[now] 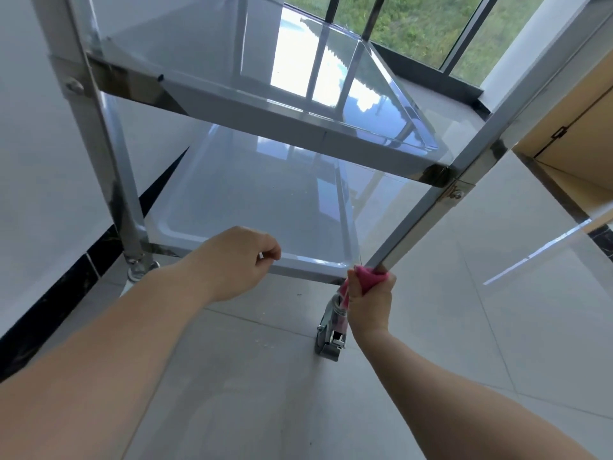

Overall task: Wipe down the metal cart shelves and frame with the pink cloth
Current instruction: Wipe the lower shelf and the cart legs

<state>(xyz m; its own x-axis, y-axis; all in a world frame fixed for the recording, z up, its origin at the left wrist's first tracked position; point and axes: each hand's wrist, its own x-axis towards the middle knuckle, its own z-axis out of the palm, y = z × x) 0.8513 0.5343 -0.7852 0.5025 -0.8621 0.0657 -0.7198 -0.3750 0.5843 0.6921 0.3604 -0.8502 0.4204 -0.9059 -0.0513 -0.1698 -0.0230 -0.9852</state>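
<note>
A shiny metal cart fills the view, with a middle shelf above a bottom shelf. Its near right leg slants down to a caster. My right hand is wrapped around the bottom of that leg with the pink cloth bunched inside the grip, a strip of it hanging beside the caster. My left hand hovers at the front rim of the bottom shelf, fingers curled loosely, holding nothing that I can see.
The near left leg stands by a white wall with a black skirting. Pale floor tiles lie around the cart. A window with dark bars is behind it, and a wooden cabinet stands at the right.
</note>
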